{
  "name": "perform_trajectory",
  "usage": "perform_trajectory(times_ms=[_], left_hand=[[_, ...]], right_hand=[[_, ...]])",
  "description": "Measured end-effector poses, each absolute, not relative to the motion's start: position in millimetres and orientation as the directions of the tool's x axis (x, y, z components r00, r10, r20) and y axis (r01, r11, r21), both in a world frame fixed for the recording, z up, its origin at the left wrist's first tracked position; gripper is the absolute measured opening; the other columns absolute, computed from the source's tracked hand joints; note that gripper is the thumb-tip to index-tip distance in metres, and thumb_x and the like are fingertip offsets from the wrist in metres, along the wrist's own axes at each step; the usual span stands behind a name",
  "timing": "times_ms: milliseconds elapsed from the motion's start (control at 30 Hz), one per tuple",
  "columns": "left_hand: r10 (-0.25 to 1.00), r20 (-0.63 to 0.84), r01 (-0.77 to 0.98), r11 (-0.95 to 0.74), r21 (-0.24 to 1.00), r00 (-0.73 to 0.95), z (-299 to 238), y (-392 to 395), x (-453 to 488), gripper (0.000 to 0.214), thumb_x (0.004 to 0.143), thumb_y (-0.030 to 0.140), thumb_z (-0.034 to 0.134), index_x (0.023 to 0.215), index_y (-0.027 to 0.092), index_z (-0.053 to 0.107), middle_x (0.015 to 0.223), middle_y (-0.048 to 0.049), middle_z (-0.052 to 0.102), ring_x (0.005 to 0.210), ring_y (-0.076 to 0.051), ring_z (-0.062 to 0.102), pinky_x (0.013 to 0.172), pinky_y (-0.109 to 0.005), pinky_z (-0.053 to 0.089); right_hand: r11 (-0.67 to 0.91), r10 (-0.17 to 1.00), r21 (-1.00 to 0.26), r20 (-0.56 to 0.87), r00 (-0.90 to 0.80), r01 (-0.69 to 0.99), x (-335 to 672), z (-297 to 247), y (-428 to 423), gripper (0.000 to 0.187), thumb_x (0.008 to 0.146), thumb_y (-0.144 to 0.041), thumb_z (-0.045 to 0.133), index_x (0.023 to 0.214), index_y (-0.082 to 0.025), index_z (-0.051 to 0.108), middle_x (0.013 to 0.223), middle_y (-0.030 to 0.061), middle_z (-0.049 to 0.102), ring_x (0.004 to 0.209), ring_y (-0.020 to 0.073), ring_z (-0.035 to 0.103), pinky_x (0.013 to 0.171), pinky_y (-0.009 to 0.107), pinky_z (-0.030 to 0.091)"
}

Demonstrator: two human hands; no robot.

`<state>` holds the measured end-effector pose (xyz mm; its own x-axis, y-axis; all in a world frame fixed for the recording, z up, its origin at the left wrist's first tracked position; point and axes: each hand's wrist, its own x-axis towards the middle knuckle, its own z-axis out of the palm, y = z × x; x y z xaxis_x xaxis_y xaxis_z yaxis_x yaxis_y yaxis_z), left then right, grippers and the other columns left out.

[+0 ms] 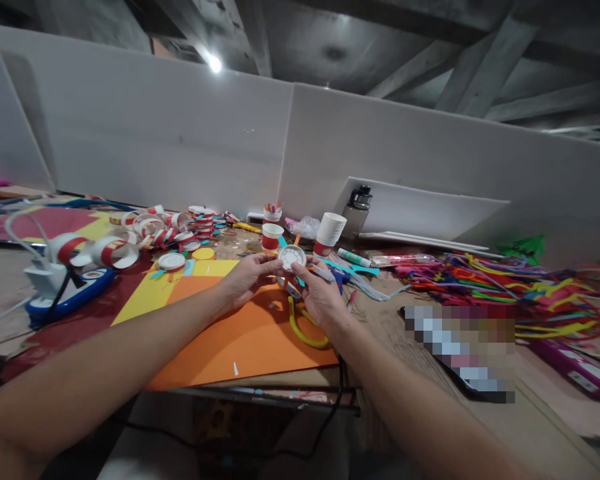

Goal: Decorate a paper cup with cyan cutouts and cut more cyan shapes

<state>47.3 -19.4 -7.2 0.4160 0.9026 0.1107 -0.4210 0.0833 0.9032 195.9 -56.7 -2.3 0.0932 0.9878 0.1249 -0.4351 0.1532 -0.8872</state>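
Note:
My left hand (253, 275) and my right hand (321, 293) pinch the edges of a cut-down paper cup base (292, 256) between them. It is a small white disc with a raised rim, its face toward me. An orange strip and a blue strip stick out from its top edge. Beneath my right hand a yellow loop handle (306, 328) lies on the orange paper sheet (215, 340); what it belongs to is mostly hidden. A similar cup base (171, 261) with coloured strips rests to the left, near a yellow round lid (203, 254).
Cut paper cup rings (115, 251) crowd the left by a blue power strip (75, 297). Behind my hands stand a red-white cup (272, 236), stacked cups (331, 230) and a bottle (357, 213). Pipe cleaners (495, 280) and a blurred-out phone-like object (455, 353) lie right.

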Motion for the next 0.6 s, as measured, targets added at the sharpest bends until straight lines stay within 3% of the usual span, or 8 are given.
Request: perform_trajectory(times_ms=[267, 600], left_hand=[[0.89, 0.124, -0.405, 0.072, 0.912, 0.44, -8.6, -16.6, 43.3, 0.021, 0.071, 0.029, 0.075, 0.081, 0.012, 0.068, 0.072, -0.0012, 0.062, 0.061, -0.007, 0.054, 0.06, -0.02, 0.04], [0.86, 0.183, -0.443, 0.055, 0.895, 0.476, -7.5, -17.8, 44.6, 0.028, 0.07, 0.032, 0.077, 0.087, 0.011, 0.069, 0.079, -0.004, 0.063, 0.063, -0.007, 0.053, 0.063, -0.021, 0.041]], right_hand=[[0.162, 0.987, -0.9, 0.139, 0.086, -0.404, 204.5, 2.6, -54.2, 0.041, 0.061, -0.035, 0.083, 0.088, -0.021, 0.056, 0.083, -0.0022, 0.065, 0.07, 0.011, 0.062, 0.06, 0.023, 0.05], [0.222, 0.974, -0.902, 0.192, 0.117, -0.371, 203.3, 1.0, -52.2, 0.041, 0.062, -0.032, 0.082, 0.091, -0.021, 0.055, 0.081, -0.0029, 0.066, 0.073, 0.0122, 0.063, 0.069, 0.027, 0.05]])
